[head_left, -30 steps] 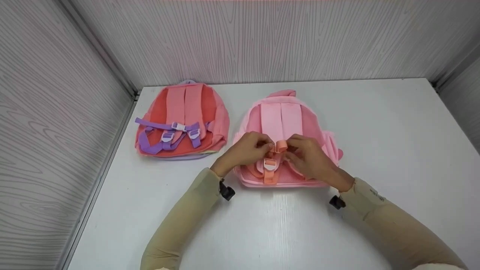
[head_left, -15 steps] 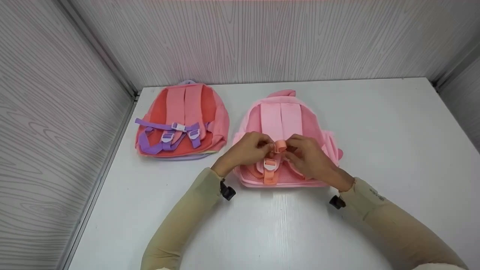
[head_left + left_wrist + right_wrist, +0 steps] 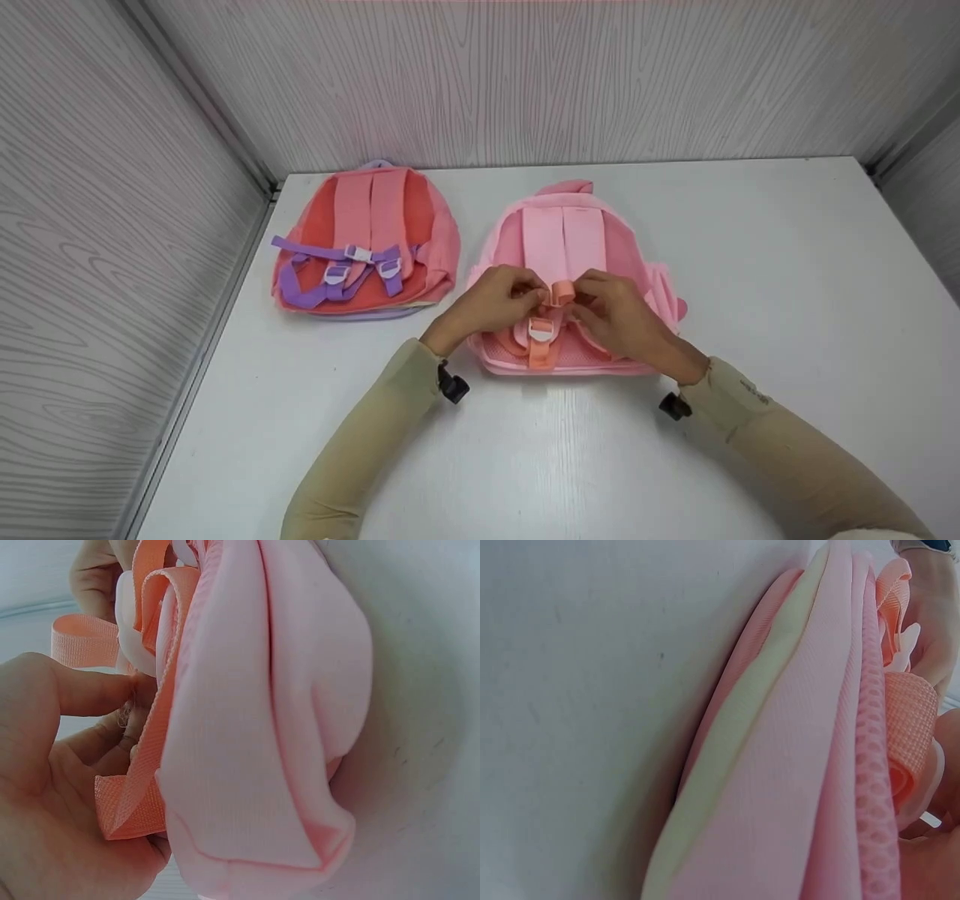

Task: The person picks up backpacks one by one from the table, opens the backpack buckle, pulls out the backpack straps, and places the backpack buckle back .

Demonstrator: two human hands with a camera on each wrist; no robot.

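A light pink backpack [image 3: 544,225] lies with its shoulder-strap side up. Over its lower middle, my left hand [image 3: 502,298] pinches an orange strap [image 3: 563,292] beside a white buckle [image 3: 135,622]. My right hand [image 3: 619,311] holds the same strap from the right, fingers bent and thumb below. Between the hands the webbing rises in a small loop. The left wrist view shows thumb and fingertips meeting just below the buckle, with loose fine threads there. In the right wrist view, fingers lie around a white plastic piece [image 3: 932,772]; most of that hand is out of frame.
A coral backpack [image 3: 386,217] with purple straps [image 3: 309,298] and white buckles lies at the back left of the white table [image 3: 480,465]. A second white adjuster [image 3: 540,329] with orange webbing sits on the pink backpack. Grey wood-grain panels [image 3: 525,82] enclose the back and sides.
Both hands stay in nearly the same place on the orange strap. The loop between them shifts only slightly; the backpacks have not moved.
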